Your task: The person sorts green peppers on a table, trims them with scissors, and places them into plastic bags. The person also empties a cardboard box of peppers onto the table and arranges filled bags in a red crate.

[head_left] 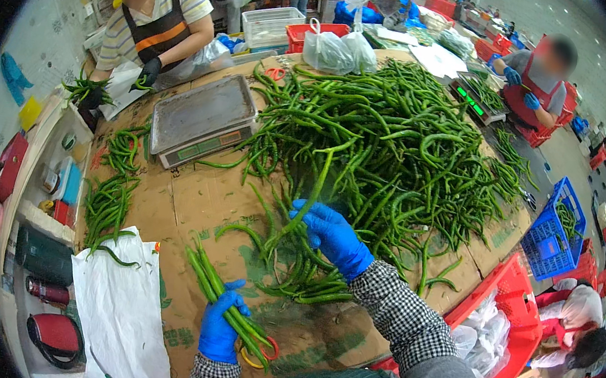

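Peppers (397, 140), long and green, lay heaped across the cardboard-covered table (197, 207), filling most of it to the right of the scale (203, 119). Nearer than the scale, the left hand (221, 324), in a blue glove, was closed around a bundle (222, 295) of straight peppers, their stems pointing up toward the scale; under the bundle's lower end sat scissors (263, 354) with red and yellow handles. The right hand (333, 236), also gloved in blue, was closed on a single pepper (309, 197) at the near edge of the heap, pinching it so that it stood up out of the pile, blurred. A smaller loose pile (301, 274) lay just below that hand. Left of the scale, more peppers were strewn in a line (111, 191), and a white bag (120, 310) lay flat at the table's near-left corner. Beyond the scale, another person in a striped shirt held peppers in black gloves (149, 73). A red crate (518, 322) stood right of the table.
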`<state>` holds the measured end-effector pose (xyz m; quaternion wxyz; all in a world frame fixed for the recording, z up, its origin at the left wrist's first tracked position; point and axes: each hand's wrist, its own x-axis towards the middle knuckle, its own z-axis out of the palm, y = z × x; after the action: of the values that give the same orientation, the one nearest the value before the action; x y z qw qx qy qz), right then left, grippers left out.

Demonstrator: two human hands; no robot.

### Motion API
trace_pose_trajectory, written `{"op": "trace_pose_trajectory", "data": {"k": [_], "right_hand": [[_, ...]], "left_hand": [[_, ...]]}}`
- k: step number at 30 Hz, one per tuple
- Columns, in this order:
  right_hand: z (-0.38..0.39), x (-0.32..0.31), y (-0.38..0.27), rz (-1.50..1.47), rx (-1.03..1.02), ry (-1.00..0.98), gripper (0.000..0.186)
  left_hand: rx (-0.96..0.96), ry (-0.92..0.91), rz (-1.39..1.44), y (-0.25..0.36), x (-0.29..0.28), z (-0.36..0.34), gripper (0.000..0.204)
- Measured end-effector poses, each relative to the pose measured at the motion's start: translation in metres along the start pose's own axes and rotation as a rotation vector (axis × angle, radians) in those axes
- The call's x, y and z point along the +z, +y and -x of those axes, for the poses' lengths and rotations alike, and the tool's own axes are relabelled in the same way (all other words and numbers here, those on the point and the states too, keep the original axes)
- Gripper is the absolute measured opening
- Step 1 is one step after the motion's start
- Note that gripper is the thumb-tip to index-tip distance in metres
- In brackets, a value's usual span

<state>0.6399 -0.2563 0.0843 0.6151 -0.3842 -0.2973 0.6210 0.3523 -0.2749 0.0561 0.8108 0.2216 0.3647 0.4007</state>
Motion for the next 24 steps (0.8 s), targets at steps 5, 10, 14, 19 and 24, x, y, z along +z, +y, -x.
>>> {"op": "trace_pose_trajectory", "data": {"k": [5, 10, 14, 19, 24], "right_hand": [[0.017, -0.010, -0.003, -0.152, -0.017, -0.051, 0.041], [0.038, -0.017, 0.005, 0.411, -0.035, -0.034, 0.038], [0.022, -0.045, 0.008, 1.126, -0.458, 0.249, 0.037], [-0.022, -0.078, -0.037, 1.349, -0.365, 0.732, 0.053], [-0.030, -0.084, 0.007, 1.634, -0.081, 0.309, 0.060]], "left_hand": [[-0.011, -0.059, -0.033, -0.001, 0.024, 0.002, 0.038], [0.011, -0.033, -0.086, 0.003, 0.030, 0.008, 0.036], [-0.011, 0.002, -0.088, -0.001, 0.020, 0.006, 0.034], [-0.073, -0.047, -0.063, -0.009, 0.024, 0.002, 0.035], [-0.076, -0.082, -0.068, -0.012, 0.032, 0.001, 0.036]]}}
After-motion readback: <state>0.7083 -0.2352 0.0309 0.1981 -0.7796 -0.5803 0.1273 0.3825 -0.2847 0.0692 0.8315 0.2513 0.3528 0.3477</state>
